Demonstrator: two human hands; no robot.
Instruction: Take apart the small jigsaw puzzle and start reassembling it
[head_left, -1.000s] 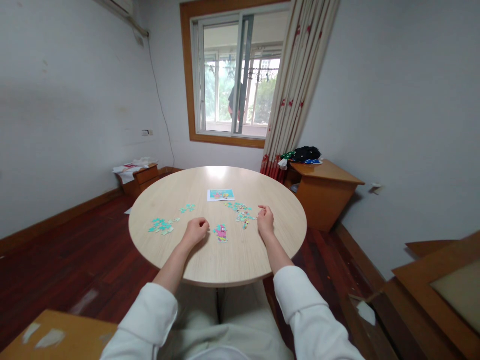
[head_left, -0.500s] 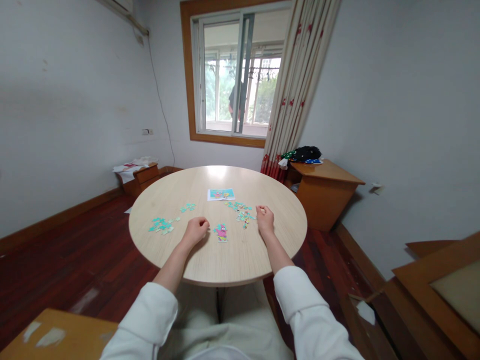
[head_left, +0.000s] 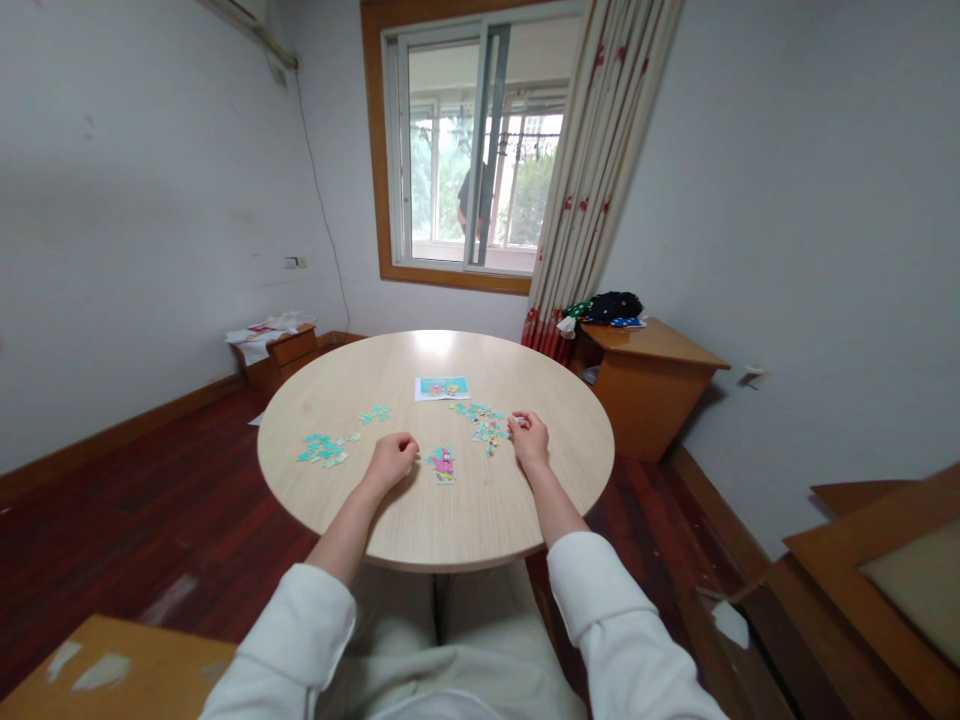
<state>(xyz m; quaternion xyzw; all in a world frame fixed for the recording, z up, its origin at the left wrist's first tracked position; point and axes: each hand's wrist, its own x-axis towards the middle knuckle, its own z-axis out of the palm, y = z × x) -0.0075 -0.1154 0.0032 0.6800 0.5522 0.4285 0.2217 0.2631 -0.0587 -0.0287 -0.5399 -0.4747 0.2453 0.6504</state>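
Note:
My left hand (head_left: 395, 458) rests on the round table, fingers curled closed, with nothing showing in them. To its right lies a partly joined jigsaw puzzle (head_left: 443, 464) showing a pink cartoon starfish figure. My right hand (head_left: 529, 438) is closed in a pinch at the right edge of a pile of loose jigsaw pieces (head_left: 487, 431). A small pale jigsaw piece (head_left: 516, 421) appears between its fingertips, partly hidden. Beyond the joined puzzle lies a picture sheet (head_left: 442, 388) with pink and yellow figures on turquoise.
Turquoise pieces (head_left: 324, 450) are heaped on the left of the table (head_left: 435, 535), and a smaller group (head_left: 376, 414) lies nearer the middle. A wooden desk (head_left: 656, 345) with cloths stands behind on the right. Through the window (head_left: 442, 180), a person is partly visible.
My right hand has shifted slightly left toward the loose pieces, and its fingertips have extended a little. My left hand and the joined puzzle have stayed in place.

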